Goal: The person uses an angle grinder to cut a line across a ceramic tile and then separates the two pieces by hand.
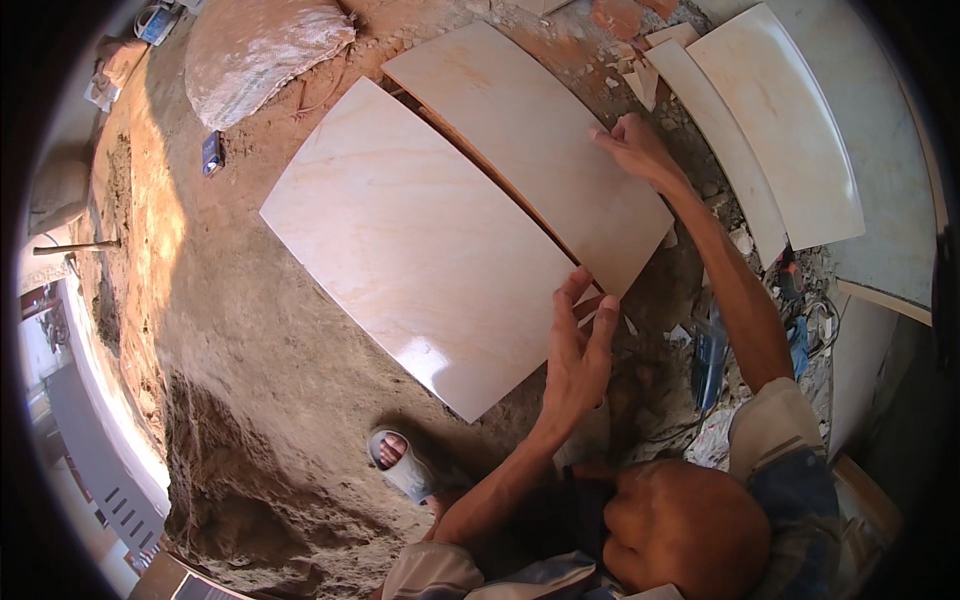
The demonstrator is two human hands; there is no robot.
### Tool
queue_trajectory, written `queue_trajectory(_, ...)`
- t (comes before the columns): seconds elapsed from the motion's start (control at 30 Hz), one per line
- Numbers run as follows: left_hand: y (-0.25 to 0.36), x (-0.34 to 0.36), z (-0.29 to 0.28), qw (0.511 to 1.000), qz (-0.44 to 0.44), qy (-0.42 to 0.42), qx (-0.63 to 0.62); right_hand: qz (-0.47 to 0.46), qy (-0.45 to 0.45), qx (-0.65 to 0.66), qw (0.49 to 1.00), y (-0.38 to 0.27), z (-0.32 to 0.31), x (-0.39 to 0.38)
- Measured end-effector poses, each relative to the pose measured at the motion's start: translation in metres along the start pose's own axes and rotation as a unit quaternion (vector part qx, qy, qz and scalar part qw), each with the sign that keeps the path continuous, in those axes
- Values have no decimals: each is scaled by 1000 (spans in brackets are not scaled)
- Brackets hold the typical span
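Note:
Two cream, faintly veined tiles lie side by side on the ground, with a narrow, dark, tapering gap between them. My left hand (578,365) is at the near right corner of the left tile (420,240), fingers spread, fingertips close to the gap. At the outer edge of the right tile (540,130) is my right hand (637,148), bent around that edge with a fingertip on the tile's top face. Its remaining fingers are partly hidden.
A filled woven sack (265,60) and a small blue box (212,153) lie at the upper left. More cut tiles (785,130) rest at right, beside rubble. A blue tool (710,355) lies near my right arm. My sandalled foot (395,455) stands beside a rough dirt edge (230,480).

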State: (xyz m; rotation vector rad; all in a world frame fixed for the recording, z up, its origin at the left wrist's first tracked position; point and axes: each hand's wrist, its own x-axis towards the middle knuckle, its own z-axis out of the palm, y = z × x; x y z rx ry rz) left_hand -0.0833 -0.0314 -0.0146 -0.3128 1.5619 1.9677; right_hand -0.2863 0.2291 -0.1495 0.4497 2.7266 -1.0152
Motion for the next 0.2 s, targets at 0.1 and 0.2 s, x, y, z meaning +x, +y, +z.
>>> queue_trajectory(0.1,10,39,-19,993,70,82,50,-12,15,-32,999,4,2,-1)
queue_trajectory(0.2,14,74,-26,990,96,75,70,-16,15,-66,998,10,4,3)
